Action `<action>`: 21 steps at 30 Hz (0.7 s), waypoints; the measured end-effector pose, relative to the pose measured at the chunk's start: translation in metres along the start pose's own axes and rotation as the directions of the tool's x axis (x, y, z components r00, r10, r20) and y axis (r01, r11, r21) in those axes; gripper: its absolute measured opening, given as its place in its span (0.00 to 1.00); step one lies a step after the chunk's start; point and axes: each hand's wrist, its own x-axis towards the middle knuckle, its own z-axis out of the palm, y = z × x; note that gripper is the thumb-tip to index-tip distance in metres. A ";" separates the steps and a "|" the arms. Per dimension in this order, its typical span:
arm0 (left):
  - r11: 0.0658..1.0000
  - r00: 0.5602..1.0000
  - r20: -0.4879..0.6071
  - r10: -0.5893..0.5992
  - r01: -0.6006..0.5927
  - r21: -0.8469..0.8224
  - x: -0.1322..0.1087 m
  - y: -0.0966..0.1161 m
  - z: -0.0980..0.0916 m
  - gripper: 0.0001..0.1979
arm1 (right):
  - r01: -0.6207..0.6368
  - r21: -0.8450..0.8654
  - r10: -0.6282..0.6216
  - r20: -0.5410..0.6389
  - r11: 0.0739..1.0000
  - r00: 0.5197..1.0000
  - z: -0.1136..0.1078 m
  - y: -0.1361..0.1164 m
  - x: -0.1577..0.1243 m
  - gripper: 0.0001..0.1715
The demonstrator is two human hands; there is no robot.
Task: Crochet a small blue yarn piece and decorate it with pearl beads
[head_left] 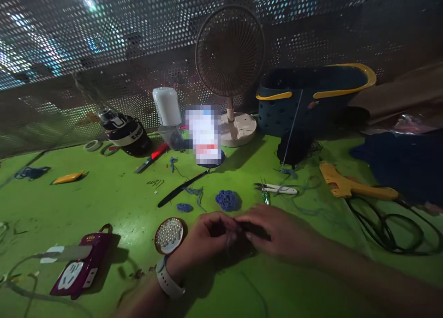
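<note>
My left hand (212,238), with a white watch band (169,279) on its wrist, is closed in a pinch low over the green table. My right hand (273,226) meets it, its fingers pinched too. What the fingertips hold is dark, blurred and mostly hidden. Just beyond the hands lie a blue crocheted flower (226,200), a small oval crocheted piece (184,207) and loose yarn ends (197,194). A round dish (159,249) of pearl beads (169,232) sits beside my left hand. White-handled thread snips (282,189) and a green-handled thin tool (266,197) are beyond my right hand.
At right are a yellow glue gun (349,184) with a coiled black cord and dark blue cloth (401,165). Behind stand a fan (230,50), a basket (277,112), a blurred-out phone (204,135) and a black bottle (126,135). A maroon power strip (85,262) lies left.
</note>
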 end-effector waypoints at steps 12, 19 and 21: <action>0.995 0.997 -0.021 -0.072 0.071 -0.074 -0.002 0.001 0.000 0.07 | -0.080 0.114 0.083 -0.026 0.990 0.996 0.004 0.005 0.001 0.16; 0.825 0.964 -0.040 0.263 -0.204 0.527 -0.004 -0.001 0.000 0.06 | -0.141 0.279 0.142 0.016 0.950 0.990 0.009 0.009 0.001 0.16; 0.572 0.900 0.066 0.431 -0.329 0.752 -0.006 -0.002 0.000 0.08 | -0.176 0.337 0.178 0.025 0.925 0.984 0.009 0.009 0.001 0.18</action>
